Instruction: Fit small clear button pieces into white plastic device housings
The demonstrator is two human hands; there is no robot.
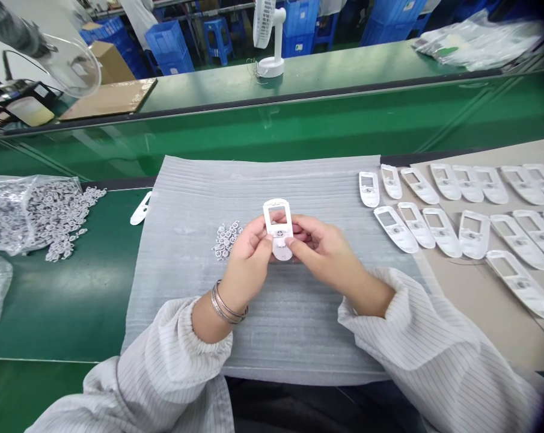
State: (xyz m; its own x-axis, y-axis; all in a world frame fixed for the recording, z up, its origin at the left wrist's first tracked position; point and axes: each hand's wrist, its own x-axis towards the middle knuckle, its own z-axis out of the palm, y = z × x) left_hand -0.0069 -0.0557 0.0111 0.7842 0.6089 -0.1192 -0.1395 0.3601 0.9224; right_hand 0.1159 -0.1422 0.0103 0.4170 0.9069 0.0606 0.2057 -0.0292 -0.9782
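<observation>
No readable words, numbers or brand marks on the white plastic casing between the left hand and the right hand, nor on the rows of matching casings beyond the right hand. Only faint specks of print on the flat cardboard sheet far ahead of the left hand, too small to read.

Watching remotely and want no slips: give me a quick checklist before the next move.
1. Grip: ok. Left hand and right hand both hold the white casing.
2. Casing position: ok, upright, window toward the camera.
3. Casing's back: cannot tell, the hands hide it.
4. Small parts: ok, piled on the foam sheet beside the left hand.
5. Bag: not ok, open, parts spilling onto the bench.
6. Laid-out casings: ok, in rows on cardboard, none overlapping.
</observation>
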